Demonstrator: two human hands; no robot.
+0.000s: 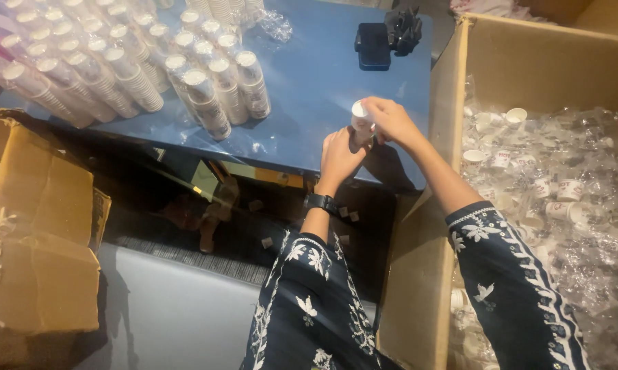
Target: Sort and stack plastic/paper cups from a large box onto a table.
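At the near edge of the blue table, the left hand and right hand together grasp a small stack of paper cups. Judged light, thin-walled, easily crushed; hold by the sides, gently.

Bare blue table beside cup stacks

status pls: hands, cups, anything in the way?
Left hand and right hand both gripping small paper cup stack. Above blue table. Nothing blocking.
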